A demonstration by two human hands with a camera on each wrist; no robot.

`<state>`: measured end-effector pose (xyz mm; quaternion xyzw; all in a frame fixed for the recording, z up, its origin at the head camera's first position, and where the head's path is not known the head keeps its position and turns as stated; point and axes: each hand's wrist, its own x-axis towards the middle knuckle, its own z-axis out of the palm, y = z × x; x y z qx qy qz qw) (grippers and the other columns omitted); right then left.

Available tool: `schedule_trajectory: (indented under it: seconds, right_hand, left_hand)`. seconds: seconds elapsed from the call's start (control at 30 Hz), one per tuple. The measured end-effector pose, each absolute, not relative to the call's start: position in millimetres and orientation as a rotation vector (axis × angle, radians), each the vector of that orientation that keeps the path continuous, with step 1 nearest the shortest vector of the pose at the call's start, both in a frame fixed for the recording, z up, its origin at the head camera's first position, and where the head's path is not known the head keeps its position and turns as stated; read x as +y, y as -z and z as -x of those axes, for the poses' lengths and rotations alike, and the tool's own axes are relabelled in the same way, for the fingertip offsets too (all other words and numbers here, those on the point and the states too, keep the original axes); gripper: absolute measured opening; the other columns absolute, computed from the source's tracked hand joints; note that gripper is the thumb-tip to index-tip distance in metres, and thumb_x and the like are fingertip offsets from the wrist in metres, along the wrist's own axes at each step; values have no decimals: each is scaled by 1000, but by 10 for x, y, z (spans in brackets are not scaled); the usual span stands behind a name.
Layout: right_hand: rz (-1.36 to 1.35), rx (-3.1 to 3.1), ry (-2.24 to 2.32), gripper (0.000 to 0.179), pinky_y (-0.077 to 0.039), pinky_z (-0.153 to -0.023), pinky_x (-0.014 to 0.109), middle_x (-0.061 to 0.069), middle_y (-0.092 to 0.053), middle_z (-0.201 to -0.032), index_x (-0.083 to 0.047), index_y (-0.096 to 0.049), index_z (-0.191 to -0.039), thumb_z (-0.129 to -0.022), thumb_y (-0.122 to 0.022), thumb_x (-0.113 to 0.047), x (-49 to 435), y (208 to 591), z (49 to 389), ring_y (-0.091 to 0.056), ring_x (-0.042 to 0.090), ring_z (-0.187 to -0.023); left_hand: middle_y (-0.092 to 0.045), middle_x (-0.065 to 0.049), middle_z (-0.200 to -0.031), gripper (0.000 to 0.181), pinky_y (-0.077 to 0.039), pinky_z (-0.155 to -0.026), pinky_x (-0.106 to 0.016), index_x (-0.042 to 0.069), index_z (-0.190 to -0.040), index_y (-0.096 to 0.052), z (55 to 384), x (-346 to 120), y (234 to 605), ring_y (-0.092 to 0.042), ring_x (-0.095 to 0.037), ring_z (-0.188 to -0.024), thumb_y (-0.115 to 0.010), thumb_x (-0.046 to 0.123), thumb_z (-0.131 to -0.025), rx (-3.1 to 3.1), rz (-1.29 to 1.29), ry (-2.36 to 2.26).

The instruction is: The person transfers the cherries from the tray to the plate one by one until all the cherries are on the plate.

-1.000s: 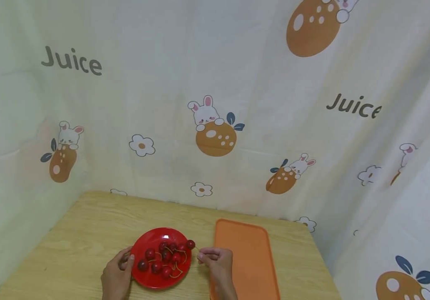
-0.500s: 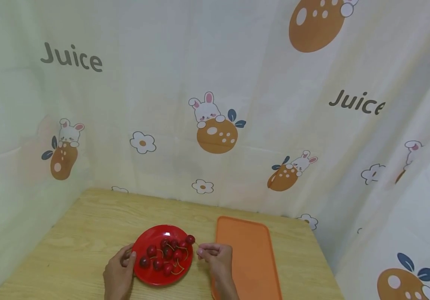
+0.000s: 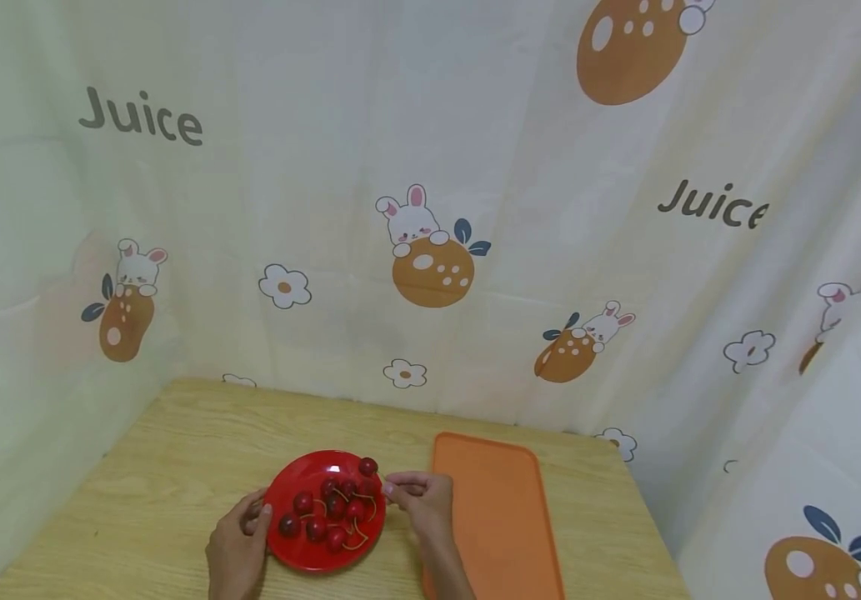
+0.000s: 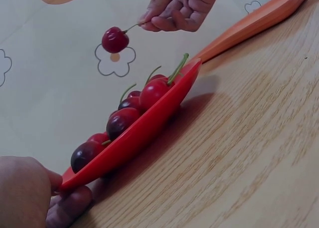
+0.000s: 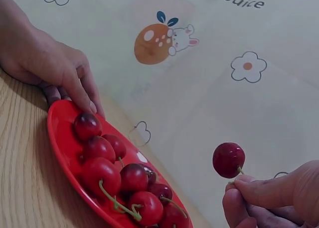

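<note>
A round red plate [image 3: 302, 560] holds several dark red cherries [image 3: 315, 528] with green stems. At its left rim my left hand [image 3: 238, 546] grips the edge, thumb above and fingers below, as the left wrist view shows. My right hand [image 3: 426, 504] pinches one cherry [image 5: 229, 160] by its stem between thumb and forefinger. That cherry hangs in the air above the plate's far right rim, apart from the others. Some cherries in the pile are partly hidden behind one another.
An orange rectangular tray [image 3: 501, 517] lies on the wooden table [image 3: 235, 433] to the right of the plate, partly behind my right forearm. A pale curtain [image 3: 325, 208] printed with rabbits, fruit and flowers stands behind and at both sides.
My right hand has moved a little left and up with the cherry, which is now over the plate's far rim. The left hand keeps its hold on the plate.
</note>
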<state>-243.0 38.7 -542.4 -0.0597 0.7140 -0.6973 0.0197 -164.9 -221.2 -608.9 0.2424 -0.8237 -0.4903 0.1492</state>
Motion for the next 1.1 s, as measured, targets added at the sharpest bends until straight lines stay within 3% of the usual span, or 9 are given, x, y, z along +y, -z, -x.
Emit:
schedule_trajectory:
  seconds: [0.23, 0.6, 0.93, 1.1]
  right_hand:
    - [170, 2193, 2145, 13, -55, -66, 25, 10, -83, -78, 11, -80, -99, -89, -84, 4, 292, 5414, 2455, -75, 12, -66]
    - [196, 2164, 2124, 15, -65, -72, 31, 26, -82, -91, 15, -78, -104, -90, -81, 9, 173, 5413, 2494, -77, 15, -69]
    - [355, 2196, 2104, 7, -66, -69, 36, 15, -82, -79, 12, -80, -94, -87, -82, 10, 41, 5404, 2510, -76, 11, -65]
    - [339, 2177, 2097, 6, -66, -69, 35, 17, -82, -80, 10, -81, -93, -87, -82, 10, -14, 5390, 2521, -75, 11, -64]
  left_hand:
    - [-77, -29, -126, 38, -49, -72, -27, 2, -145, -67, 1647, -2226, 6063, -72, -20, -87, -64, 16, -109, -2375, -699, 1419]
    - [-79, -27, -123, 38, -49, -73, -29, 2, -142, -69, 1661, -2244, 6073, -73, -18, -85, -66, 16, -107, -2376, -685, 1405]
    - [-80, -26, -119, 37, -49, -74, -30, 2, -140, -70, 1664, -2250, 6090, -75, -16, -82, -67, 15, -106, -2366, -674, 1372]
    - [-79, -27, -121, 38, -49, -72, -29, 2, -142, -69, 1688, -2246, 6085, -74, -16, -82, -68, 15, -106, -2374, -690, 1390]
